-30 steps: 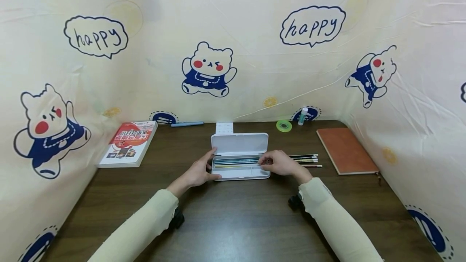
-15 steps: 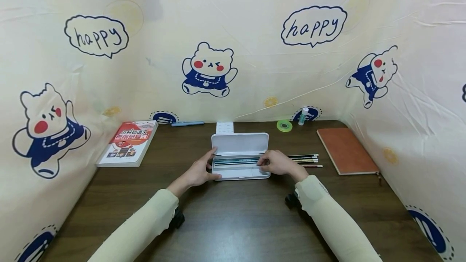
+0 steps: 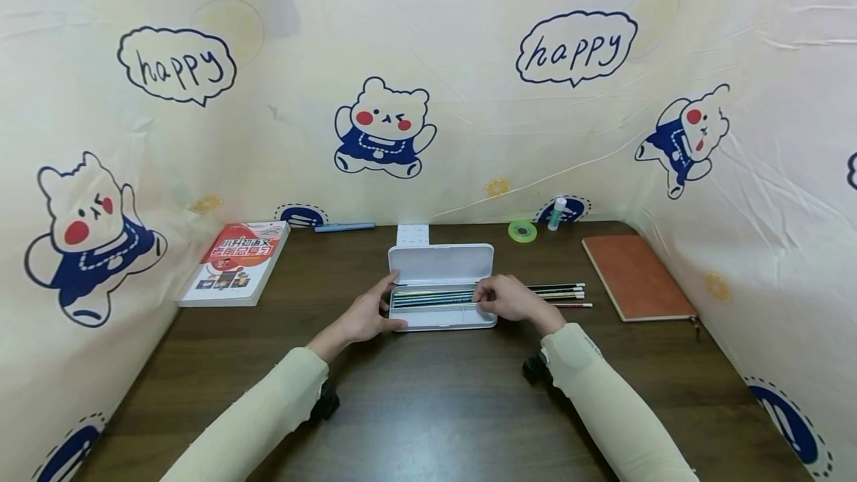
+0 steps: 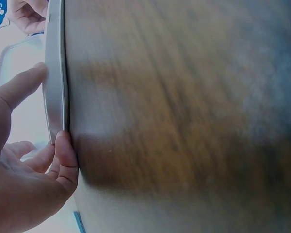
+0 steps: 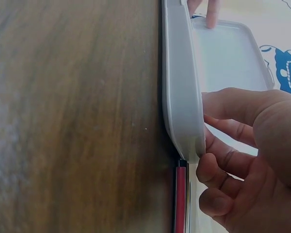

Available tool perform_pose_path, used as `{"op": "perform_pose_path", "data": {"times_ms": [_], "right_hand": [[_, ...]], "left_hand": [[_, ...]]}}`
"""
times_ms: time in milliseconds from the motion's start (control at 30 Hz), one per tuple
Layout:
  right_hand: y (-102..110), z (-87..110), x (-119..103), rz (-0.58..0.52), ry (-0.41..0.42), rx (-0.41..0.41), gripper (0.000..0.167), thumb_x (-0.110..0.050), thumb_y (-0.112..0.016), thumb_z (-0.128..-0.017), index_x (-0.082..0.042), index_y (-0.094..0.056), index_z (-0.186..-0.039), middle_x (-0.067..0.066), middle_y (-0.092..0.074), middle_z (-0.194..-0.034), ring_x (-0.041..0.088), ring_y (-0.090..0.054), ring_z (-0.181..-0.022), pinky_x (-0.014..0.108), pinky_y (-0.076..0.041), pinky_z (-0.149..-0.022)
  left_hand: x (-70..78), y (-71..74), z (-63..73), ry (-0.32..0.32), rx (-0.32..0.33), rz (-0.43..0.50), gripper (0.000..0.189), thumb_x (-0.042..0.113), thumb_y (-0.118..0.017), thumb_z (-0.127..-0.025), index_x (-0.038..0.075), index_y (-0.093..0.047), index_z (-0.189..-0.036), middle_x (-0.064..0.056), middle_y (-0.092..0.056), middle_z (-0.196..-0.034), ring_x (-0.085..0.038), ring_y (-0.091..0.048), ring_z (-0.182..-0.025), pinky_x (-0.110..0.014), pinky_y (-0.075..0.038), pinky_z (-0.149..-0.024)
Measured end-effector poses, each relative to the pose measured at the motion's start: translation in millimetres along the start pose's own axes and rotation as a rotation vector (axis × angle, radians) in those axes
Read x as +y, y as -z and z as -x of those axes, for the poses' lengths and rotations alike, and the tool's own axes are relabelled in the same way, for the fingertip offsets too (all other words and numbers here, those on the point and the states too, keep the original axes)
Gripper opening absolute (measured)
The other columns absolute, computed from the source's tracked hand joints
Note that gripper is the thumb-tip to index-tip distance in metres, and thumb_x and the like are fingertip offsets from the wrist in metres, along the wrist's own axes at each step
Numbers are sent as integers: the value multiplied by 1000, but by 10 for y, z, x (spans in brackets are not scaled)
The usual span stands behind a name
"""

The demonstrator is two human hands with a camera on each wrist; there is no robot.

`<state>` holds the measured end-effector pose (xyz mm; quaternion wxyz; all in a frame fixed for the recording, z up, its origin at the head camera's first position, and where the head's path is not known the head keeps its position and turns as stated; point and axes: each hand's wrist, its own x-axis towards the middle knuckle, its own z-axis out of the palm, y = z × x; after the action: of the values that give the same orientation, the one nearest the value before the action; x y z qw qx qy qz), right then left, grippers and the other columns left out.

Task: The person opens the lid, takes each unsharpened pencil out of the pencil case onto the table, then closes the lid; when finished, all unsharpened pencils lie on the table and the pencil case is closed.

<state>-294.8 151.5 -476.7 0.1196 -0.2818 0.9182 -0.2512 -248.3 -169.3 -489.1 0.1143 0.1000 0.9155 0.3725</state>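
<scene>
A white pencil case (image 3: 440, 266) lies with its lid up in the middle of the table, a row of pencils (image 3: 431, 299) in its rear compartment. My left hand (image 3: 364, 316) grips the case's left end, thumb on the front edge and fingers round the corner. At the right end my right hand (image 3: 512, 298) reaches over the rim (image 5: 184, 87), thumb and forefinger pinching at the pencils' ends; its fingertips are partly hidden in the case. More pencils (image 3: 559, 291) lie on the table beyond that hand, one of them red (image 5: 180, 194).
To the left is a thick book (image 3: 234, 266), with a blue pen (image 3: 344, 228) behind it. A white card (image 3: 413, 235), green tape roll (image 3: 522, 231) and glue stick (image 3: 557, 214) stand or lie along the back. A brown notebook (image 3: 638, 277) lies at the right.
Pencils inside the case have shifted under my right hand; a yellow one at the front of the row now shows further back. The right forearm moved slightly left; my left hand stays put.
</scene>
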Motion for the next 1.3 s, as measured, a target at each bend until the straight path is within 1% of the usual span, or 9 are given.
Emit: {"op": "perform_pose_path", "data": {"times_ms": [133,300,467,567,767,867,1067,1167,1300], "right_hand": [[-10,-13,9,-17,-8,23,8,-11,-72,-90,-19,-73,-90,-7,-65,-82,11,-55,-79,29,-47,-76],[-14,-11,34,-75,-2,42,8,-12,-72,-90,-20,-74,-89,-6,-67,-82,12,-54,-78,29,-46,-75],[18,28,69,-164,31,58,8,-12,-71,-92,-17,-76,-94,-4,-72,-90,14,-54,-79,28,-45,-73],[52,55,103,-192,41,67,9,-13,-70,-92,-16,-77,-96,-2,-73,-93,14,-53,-78,27,-45,-71],[146,116,178,-232,-4,79,10,-13,-70,-93,-14,-78,-98,1,-71,-91,16,-54,-75,28,-45,-66],[208,166,222,-240,-22,84,9,-15,-70,-93,-14,-77,-98,1,-72,-93,17,-54,-77,29,-45,-67],[331,296,340,-216,-22,102,8,-16,-70,-93,-15,-77,-97,0,-73,-90,17,-54,-79,30,-45,-71],[390,368,417,-221,-28,104,11,-17,-70,-93,-12,-77,-100,0,-73,-90,17,-55,-80,30,-45,-72],[479,478,508,-224,-67,109,15,-18,-70,-93,-9,-76,-102,1,-73,-91,18,-55,-82,31,-46,-75]], "left_hand": [[4,-4,-3,5,4,3,102,25,-84,-82,21,-19,-161,-11,-49,-150,-21,-56,-103,-33,-47,-86],[17,-12,-2,6,5,-8,102,26,-84,-82,21,-19,-161,-11,-50,-150,-20,-56,-103,-33,-47,-86],[20,-15,2,9,6,-10,102,26,-84,-82,22,-19,-161,-11,-49,-151,-21,-56,-103,-34,-47,-87],[15,-15,1,10,6,-8,102,26,-83,-82,22,-19,-161,-11,-49,-151,-21,-56,-103,-35,-47,-88],[18,-5,4,12,0,-6,102,27,-83,-83,22,-18,-161,-12,-48,-152,-21,-57,-104,-37,-47,-91],[24,4,9,9,2,-11,102,27,-83,-82,21,-18,-161,-14,-48,-151,-22,-57,-105,-37,-47,-91],[34,9,19,12,3,-18,102,27,-83,-83,20,-18,-161,-13,-49,-151,-21,-56,-104,-36,-47,-90],[35,7,18,16,3,-18,102,27,-83,-83,21,-18,-161,-12,-49,-151,-22,-56,-104,-36,-46,-90],[30,5,17,12,2,-21,102,27,-83,-83,20,-18,-161,-13,-49,-151,-21,-56,-103,-36,-46,-89]]}}
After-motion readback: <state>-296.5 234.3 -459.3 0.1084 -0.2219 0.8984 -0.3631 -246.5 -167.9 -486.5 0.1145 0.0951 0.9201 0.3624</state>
